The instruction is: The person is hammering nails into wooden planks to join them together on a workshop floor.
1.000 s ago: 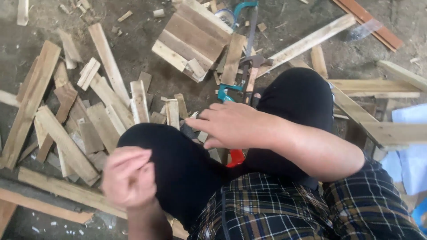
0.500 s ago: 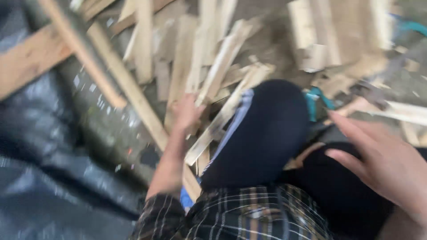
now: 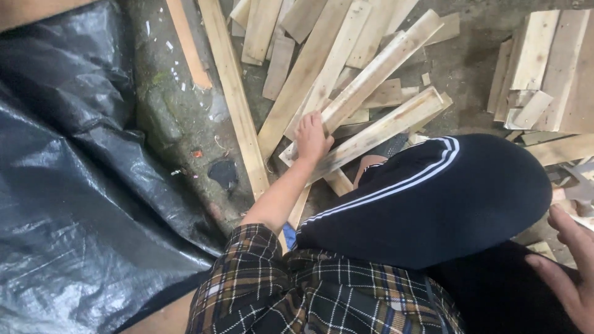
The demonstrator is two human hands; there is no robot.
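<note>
Long pale wooden slat lying slantwise on the dirt floor, amid a loose heap of similar slats near the floor's upper middle, just beside a bent knee in dark trousers with white side stripes. Left hand reaching out from a plaid sleeve, resting on the near end of that slat, fingers curled down over the wood; whether closed firmly round it cannot be told. Right hand at the lower right edge, partly cut off, fingers spread and loose, holding nothing, close to the other dark-clad leg. Stack of short flat boards toward the upper right corner. Crumpled black plastic sheet covering the left side of the floor. Long thin batten running alongside the sheet's edge
</note>
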